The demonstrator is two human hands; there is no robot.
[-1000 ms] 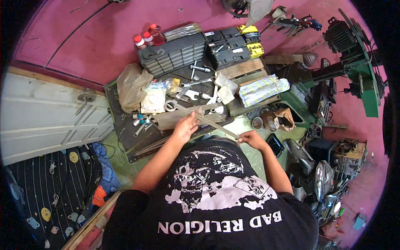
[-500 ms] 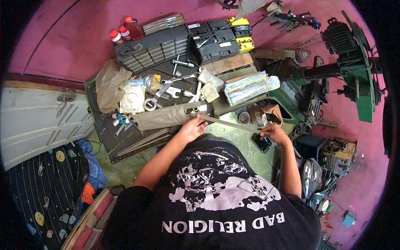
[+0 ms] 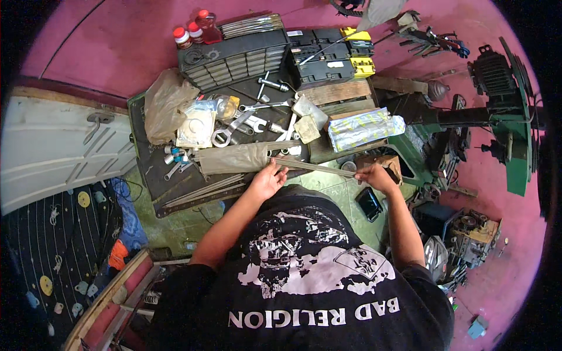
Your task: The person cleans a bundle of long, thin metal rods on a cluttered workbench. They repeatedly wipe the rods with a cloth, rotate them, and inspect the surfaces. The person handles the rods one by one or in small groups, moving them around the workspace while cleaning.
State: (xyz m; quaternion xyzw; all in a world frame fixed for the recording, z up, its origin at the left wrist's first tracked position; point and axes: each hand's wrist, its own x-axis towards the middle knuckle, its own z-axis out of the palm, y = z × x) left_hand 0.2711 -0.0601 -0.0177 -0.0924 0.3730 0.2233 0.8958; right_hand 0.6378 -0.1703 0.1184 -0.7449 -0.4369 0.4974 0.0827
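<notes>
A bundle of thin grey welding rods [image 3: 319, 168] spans the gap between my two hands, tilting slightly down to the right. My left hand [image 3: 268, 182], palm turned up, pinches the bundle's left end. At the other end, the fingers of my right hand [image 3: 377, 177] are closed round the rods. Left of my left hand lies a clear plastic sleeve [image 3: 234, 159] with more rods showing from its ends. Several loose rods [image 3: 205, 193] rest along the near edge of the dark workbench [image 3: 153, 190].
Wrenches [image 3: 233, 128], a plastic bag [image 3: 167, 105] and a silver-yellow package [image 3: 364, 130] lie across the bench. Behind stand a drawer organizer [image 3: 234, 67], black-and-yellow toolboxes [image 3: 322, 61] and red-capped bottles [image 3: 182, 38]. A green machine [image 3: 515, 134] is at right; a black phone-like object [image 3: 369, 203] sits below my right hand.
My right hand has moved slightly left and up, bringing its end of the rods closer. My left hand stays nearly in place. The whole view has shifted a little.
</notes>
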